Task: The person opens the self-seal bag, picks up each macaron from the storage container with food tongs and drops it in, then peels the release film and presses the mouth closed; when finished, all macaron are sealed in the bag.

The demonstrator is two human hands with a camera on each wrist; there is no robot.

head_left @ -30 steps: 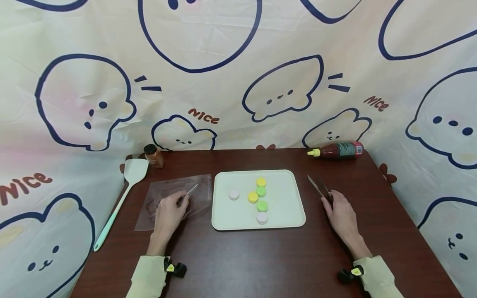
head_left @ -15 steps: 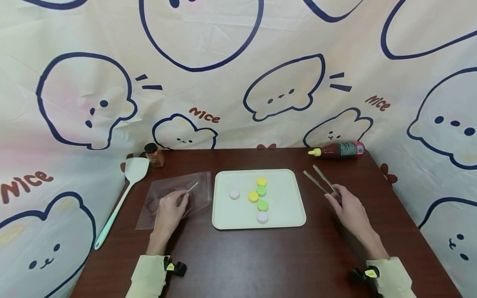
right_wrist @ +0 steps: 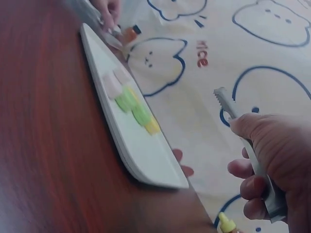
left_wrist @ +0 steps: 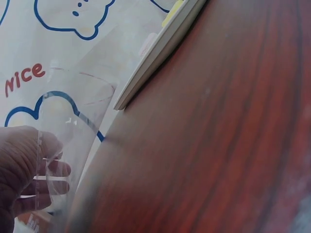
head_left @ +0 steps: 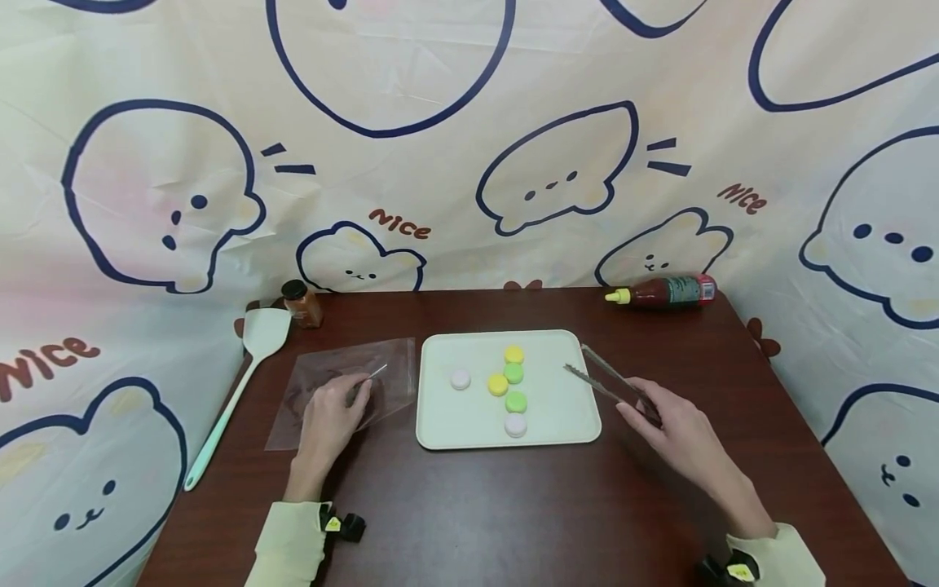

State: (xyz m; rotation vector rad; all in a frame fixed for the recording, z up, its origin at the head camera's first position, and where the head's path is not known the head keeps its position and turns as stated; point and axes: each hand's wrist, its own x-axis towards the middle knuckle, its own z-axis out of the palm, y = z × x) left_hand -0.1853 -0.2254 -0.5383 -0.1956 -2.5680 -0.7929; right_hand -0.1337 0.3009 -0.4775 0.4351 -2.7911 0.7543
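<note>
My left hand [head_left: 330, 420] pinches the edge of a clear plastic bag [head_left: 389, 375] that lies on the left of the table. In the left wrist view the see-through bag [left_wrist: 77, 116] stands up a little beside the fingers. Metal tongs [head_left: 607, 381] are gripped in my right hand [head_left: 678, 428], arms spread, tips over the right edge of a white tray [head_left: 440, 436]. Nothing sits between the tips. On that tray are several small round macarons: yellow [head_left: 514, 355], green [head_left: 516, 402] and pale lilac [head_left: 460, 380]. The right wrist view shows the tongs' serrated end [right_wrist: 221, 99].
A white spatula [head_left: 266, 333] with a pale green handle lies along the table's left edge. Behind it stands a small black-capped jar [head_left: 302, 306]. A red sauce bottle [head_left: 660, 293] lies on its side at the back right. Printed cloth [head_left: 455, 179] hangs behind the brown table [head_left: 469, 505].
My right hand has lifted the tongs and swung their tips left, from beside the tray to above its right edge. The tongs have spread wider. My left hand stays at the bag.
</note>
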